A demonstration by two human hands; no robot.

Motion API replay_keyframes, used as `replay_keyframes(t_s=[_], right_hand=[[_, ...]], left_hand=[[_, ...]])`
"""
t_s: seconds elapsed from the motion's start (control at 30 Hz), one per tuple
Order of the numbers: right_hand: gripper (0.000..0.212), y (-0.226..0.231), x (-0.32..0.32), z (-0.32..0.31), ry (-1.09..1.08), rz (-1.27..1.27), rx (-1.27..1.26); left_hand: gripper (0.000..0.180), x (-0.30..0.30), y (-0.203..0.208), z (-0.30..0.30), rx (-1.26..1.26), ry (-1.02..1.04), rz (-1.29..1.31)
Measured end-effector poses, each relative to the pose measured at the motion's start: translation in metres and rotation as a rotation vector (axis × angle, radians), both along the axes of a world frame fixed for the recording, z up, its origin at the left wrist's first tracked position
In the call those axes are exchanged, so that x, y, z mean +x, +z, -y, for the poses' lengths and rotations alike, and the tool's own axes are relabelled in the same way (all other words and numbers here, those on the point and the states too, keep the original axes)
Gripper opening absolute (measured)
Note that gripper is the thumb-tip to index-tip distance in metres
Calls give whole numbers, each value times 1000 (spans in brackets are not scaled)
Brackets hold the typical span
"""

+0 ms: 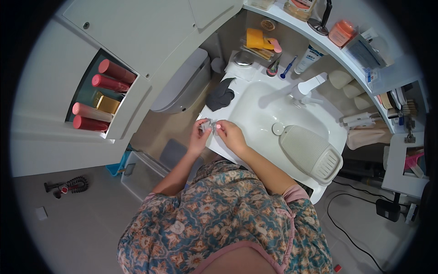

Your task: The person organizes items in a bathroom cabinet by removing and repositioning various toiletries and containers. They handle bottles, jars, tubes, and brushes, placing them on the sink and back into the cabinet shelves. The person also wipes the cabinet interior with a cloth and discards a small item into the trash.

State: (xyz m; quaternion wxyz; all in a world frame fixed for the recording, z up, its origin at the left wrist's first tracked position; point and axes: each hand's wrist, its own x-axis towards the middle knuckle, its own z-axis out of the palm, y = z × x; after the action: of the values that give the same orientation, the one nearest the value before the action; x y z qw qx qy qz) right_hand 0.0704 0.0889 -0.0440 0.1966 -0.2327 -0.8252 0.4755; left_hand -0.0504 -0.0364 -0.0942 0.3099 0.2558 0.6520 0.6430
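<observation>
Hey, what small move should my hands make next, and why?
I'd probably bring the left hand and right hand further in over the white counter: the small grey item between them is near its left edge, with floor beyond.

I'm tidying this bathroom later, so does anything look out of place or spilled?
A small red object, too tiny to identify, lies on the floor at lower right, perhaps dropped. The dark grey cloth sits crumpled at the left edge of the sink counter, which looks untidy. No spill is obvious.
</observation>
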Motion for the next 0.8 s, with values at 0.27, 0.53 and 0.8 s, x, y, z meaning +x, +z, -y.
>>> replay_keyframes(t_s=[0.27,0.53,0.8], right_hand=[[16,-26,-9,17,86,-35,230],[25,-38,-9,20,141,31,229],[22,-38,-13,22,113,28,180]], left_hand=[[48,-7,-17,7,-5,-97,-193],[62,-7,-18,7,50,-95,-187],[66,-12,-28,11,29,-119,-192]])
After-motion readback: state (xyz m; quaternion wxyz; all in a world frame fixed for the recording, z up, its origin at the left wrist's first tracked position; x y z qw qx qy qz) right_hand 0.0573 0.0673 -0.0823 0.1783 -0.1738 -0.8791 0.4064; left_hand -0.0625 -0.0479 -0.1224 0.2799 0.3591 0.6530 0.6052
